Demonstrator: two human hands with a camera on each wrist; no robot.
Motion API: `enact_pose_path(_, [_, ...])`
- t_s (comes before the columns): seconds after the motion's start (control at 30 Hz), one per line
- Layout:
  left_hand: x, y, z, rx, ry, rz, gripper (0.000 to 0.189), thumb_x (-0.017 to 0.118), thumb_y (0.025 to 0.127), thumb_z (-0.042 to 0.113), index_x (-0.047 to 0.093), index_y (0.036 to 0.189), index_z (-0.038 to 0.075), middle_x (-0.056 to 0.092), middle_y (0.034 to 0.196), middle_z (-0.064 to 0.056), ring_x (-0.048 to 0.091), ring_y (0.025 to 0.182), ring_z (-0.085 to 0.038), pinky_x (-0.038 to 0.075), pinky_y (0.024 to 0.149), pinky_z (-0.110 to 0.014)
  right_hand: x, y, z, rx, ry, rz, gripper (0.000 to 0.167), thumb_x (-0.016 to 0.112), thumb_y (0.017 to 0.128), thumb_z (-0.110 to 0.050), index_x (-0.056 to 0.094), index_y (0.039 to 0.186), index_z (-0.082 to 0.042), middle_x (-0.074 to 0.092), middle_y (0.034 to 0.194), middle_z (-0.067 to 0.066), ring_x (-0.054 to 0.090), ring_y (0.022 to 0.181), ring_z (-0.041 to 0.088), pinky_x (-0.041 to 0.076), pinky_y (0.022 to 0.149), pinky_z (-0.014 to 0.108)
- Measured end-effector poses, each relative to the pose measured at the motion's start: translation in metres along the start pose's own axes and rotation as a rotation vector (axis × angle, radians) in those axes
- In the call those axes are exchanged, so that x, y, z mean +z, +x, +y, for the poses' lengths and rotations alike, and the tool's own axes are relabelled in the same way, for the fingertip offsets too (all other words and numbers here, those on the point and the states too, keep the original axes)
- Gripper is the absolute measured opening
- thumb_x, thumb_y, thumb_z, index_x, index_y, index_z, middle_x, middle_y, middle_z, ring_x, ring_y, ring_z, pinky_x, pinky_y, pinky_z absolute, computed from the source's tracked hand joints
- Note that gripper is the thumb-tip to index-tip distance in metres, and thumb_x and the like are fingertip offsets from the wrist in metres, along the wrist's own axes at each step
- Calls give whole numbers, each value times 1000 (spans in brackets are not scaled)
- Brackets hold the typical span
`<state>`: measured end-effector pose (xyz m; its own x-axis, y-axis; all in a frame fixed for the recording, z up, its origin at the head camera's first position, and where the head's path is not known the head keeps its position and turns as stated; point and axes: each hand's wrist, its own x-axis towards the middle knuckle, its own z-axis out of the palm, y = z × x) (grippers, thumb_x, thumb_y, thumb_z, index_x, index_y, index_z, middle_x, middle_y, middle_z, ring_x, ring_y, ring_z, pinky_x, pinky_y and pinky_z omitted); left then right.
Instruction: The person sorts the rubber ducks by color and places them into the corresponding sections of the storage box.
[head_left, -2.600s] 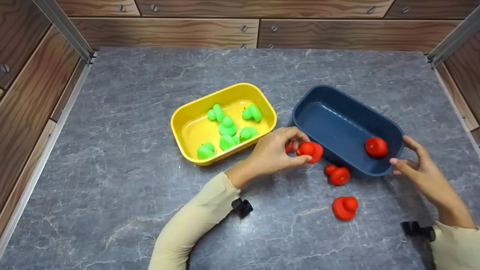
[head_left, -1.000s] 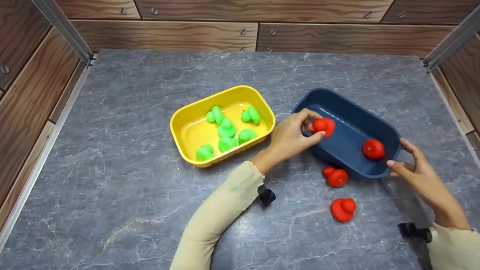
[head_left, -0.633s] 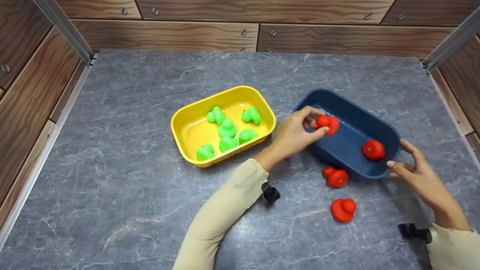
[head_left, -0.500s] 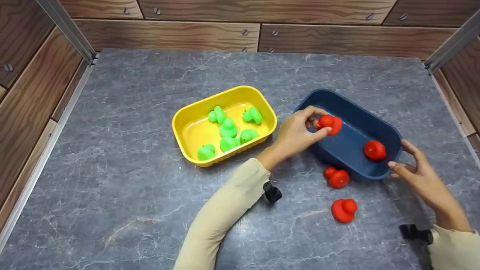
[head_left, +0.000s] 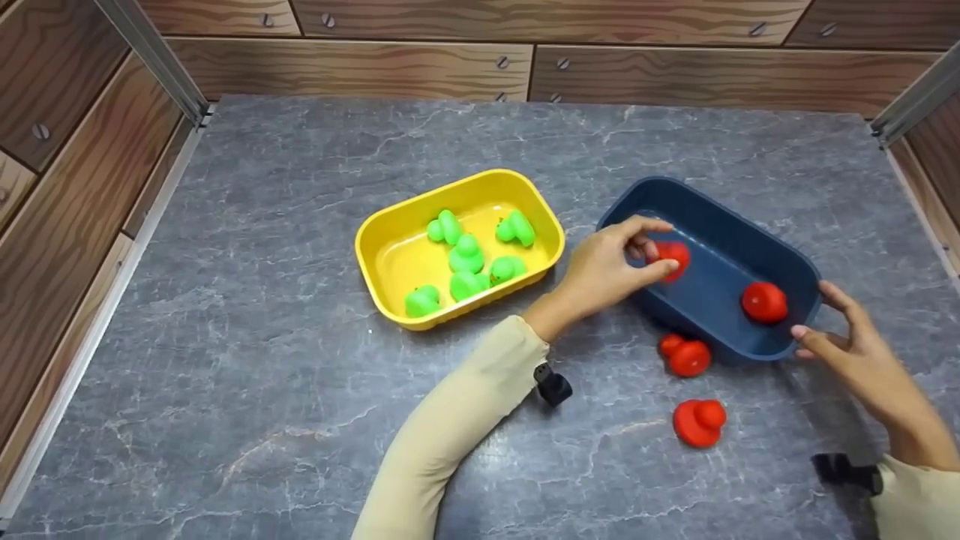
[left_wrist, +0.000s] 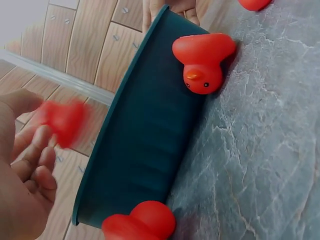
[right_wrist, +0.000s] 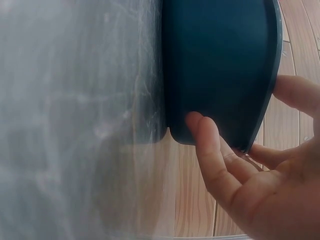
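In the head view my left hand (head_left: 611, 266) is above the near-left part of the dark blue tub (head_left: 739, 217), thumb and forefinger spread apart. A red rubber duck (head_left: 673, 259), partly hidden by the thumb, is just beyond the fingertips. The left wrist view shows that duck (left_wrist: 69, 122) blurred while the hand stays sharp, so it looks loose. Inside the tub's right end lies another red duck (head_left: 765, 302). My right hand (head_left: 862, 352) touches the tub's right end from outside; its fairly straight fingers rest against the wall and rim in the right wrist view.
Left of the blue tub stands a yellow tub (head_left: 382, 217) holding several green ducks (head_left: 466, 255). Two red ducks lie on the grey marbled table: one duck (head_left: 686, 356) close to the blue tub's front wall, the other duck (head_left: 700, 422) nearer me. Wood-patterned panels (head_left: 360, 67) bound the table.
My left hand carried the red duck from in front of the blue tub to over it, and its fingers have now parted from the duck. The right hand stays at the tub's end.
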<state>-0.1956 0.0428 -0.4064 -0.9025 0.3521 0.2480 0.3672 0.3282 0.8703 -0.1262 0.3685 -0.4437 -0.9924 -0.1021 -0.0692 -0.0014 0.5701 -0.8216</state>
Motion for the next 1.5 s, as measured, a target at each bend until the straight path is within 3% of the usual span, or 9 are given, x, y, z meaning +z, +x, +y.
enact_pose_path(0.17, [-4,-2,2,-11,-63,-43,39,73,86,29,62,122,19,65,92,5,57,85,-6,47,77,-13,-2,-1,-3,18,-5,22,74,52,99,-11,3,155,-6,2,158,22,56,83,-15,49,70,6])
enact_pose_path(0.37, [-9,-10,3,-2,-123,-79,40,74,85,29,62,122,17,64,92,4,59,85,-11,47,72,-12,0,-3,-9,-4,7,11,74,51,98,-7,3,154,-2,3,156,25,57,82,-14,49,70,7])
enact_pose_path(0.6, [-17,-20,-1,-17,-136,-120,42,75,84,30,62,121,16,66,96,-2,60,89,-17,51,81,-25,-1,-4,-9,-8,0,-3,74,50,99,-6,0,154,0,0,157,24,56,84,-15,48,71,6])
enact_pose_path(0.73, [-19,-25,0,-30,-134,-166,45,77,82,29,61,122,14,67,100,-6,60,90,-20,51,83,-27,-4,-1,2,-18,11,-7,74,51,99,-7,2,155,-5,0,159,20,58,85,-14,49,71,7])
enact_pose_path(0.93, [-15,-37,5,2,-108,-279,53,79,81,29,59,127,11,65,107,-5,60,96,-17,49,85,-17,-4,6,28,-3,-41,10,76,54,99,-16,4,156,-18,3,162,7,58,87,-15,50,72,7])
enact_pose_path(1.17, [-5,-49,11,42,-85,-416,59,80,79,30,56,130,13,65,114,-6,61,99,-14,47,88,-12,-1,-1,2,-21,-3,-10,75,51,99,-10,0,154,-4,-5,161,16,55,86,-16,48,71,6])
enact_pose_path(1.5, [10,-56,18,-1,1,-666,62,79,79,36,51,133,21,60,123,7,57,106,-3,45,91,-12,2,-2,-2,-24,18,10,75,52,98,-8,3,155,-6,1,161,14,54,89,-18,48,71,6])
